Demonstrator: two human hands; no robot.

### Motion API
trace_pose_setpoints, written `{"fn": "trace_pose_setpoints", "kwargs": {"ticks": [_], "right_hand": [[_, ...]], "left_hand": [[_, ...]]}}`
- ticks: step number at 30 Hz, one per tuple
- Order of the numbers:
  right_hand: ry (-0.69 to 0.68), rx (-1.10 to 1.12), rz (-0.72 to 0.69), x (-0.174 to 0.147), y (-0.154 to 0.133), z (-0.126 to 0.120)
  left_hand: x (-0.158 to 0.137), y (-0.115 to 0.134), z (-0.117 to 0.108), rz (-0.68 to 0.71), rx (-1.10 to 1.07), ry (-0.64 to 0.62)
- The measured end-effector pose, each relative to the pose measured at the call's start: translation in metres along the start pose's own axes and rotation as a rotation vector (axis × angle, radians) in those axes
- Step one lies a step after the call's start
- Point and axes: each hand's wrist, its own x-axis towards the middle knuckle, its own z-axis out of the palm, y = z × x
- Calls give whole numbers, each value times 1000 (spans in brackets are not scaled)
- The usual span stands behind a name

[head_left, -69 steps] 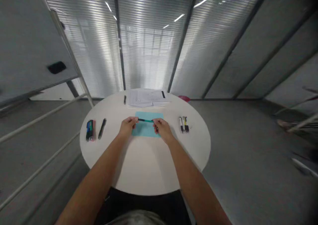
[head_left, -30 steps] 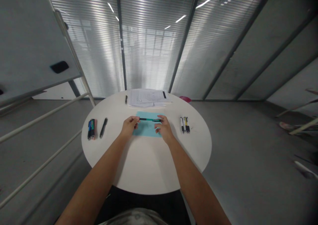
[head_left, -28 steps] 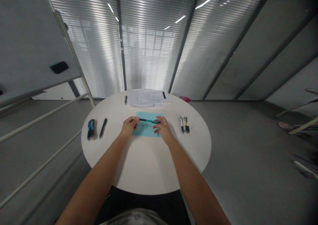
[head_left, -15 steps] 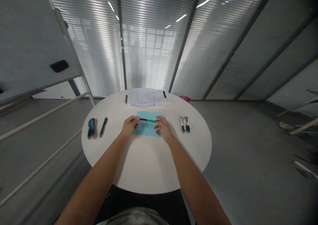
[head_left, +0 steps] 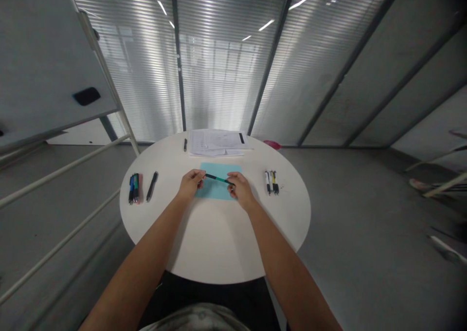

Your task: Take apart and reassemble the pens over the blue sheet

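Observation:
A green and black pen [head_left: 220, 179] is held between my two hands, above a light blue sheet [head_left: 215, 191] on the round white table [head_left: 215, 253]. My left hand [head_left: 191, 182] pinches the black end of the pen between thumb and fingers. At the other end, my right hand [head_left: 240, 187] has its fingers closed around the pen's tip, which they partly hide. The pen slants slightly down toward the right.
Several coloured pens [head_left: 134, 189] lie at the table's left, beside a black pen [head_left: 152, 186]. More pens [head_left: 272, 182] lie on the right. Papers [head_left: 219, 142] and another pen [head_left: 185, 145] are at the back. A whiteboard stand [head_left: 109, 78] is at left.
The pen has tilted, its right end now lower. The fingers of my right hand have closed further around that end. My left hand has hardly moved.

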Motion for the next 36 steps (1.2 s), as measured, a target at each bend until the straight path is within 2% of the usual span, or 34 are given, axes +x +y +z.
{"fn": "trace_pose_setpoints", "kwargs": {"ticks": [5, 9, 18, 21, 25, 31, 33, 36], "right_hand": [[-40, -135, -43, -1, 0, 2], [27, -175, -112, 2, -1, -2], [141, -25, -124, 8, 0, -9], [176, 26, -119, 8, -1, -11], [218, 51, -114, 8, -2, -13], [212, 14, -108, 8, -1, -12], [214, 5, -107, 8, -1, -11], [216, -8, -102, 8, 0, -10]], "left_hand": [[2, -2, 0, 0, -8, 10], [2, -3, 0, -8, 1, 44], [3, -3, 0, 7, 56, 177], [3, -2, -4, 123, 268, 263], [-1, 1, -5, 272, 640, 192], [-7, -5, -3, 284, 1143, 60], [-7, -9, -5, 262, 1226, 45], [-5, -11, -8, 243, 1239, 46]]}}
